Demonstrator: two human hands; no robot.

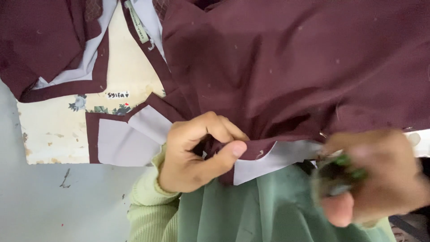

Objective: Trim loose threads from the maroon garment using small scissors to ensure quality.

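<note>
A large piece of dark maroon fabric (291, 62) with pale grey lining (286, 154) along its edge hangs across the view. My left hand (199, 150) pinches the fabric's lower edge between thumb and fingers. My right hand (371, 177), blurred, is closed around a small dark tool with green parts (340, 172) at the lined edge just to the right. A pale green ribbed sleeve (148, 210) covers my left wrist.
Green cloth (268, 210) drapes below the hands. At left, maroon pieces with grey lining (116, 139) lie on a stained cream board with a floral strip (53, 125). A pale grey surface (53, 201) spreads under it.
</note>
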